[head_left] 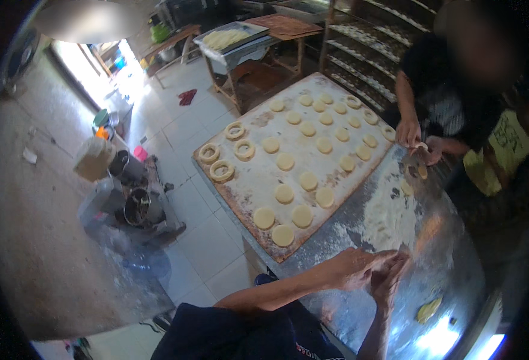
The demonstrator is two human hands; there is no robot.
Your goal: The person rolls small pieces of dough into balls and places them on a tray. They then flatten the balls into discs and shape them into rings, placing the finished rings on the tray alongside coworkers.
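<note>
Two hands meet above the floured metal table [438, 252], near its front edge: the left hand [351, 268] comes in from the lower left with its fingers curled toward the right hand [389, 277], which rises from below with the fingers straight and pressed against them. Whether anything sits between the palms cannot be told — the contact point is too small and blurred to read. Just beyond the hands lies a patch of loose flour [387, 219] on the bare steel. To the left of it a large wooden board [246, 198] rests on the table, its near corner overhanging the edge, dusted white and carrying rows of flat round dough discs [284, 194]; at its far left corner sit four ring-shaped pieces [222, 171]. A small yellow scrap of dough [428, 310] lies on the table to the right of the hands, well apart from the board. Across the table a second person — dark top, yellow apron — has both hands [417, 144] close together over a small pale piece at the table's far edge.
</note>
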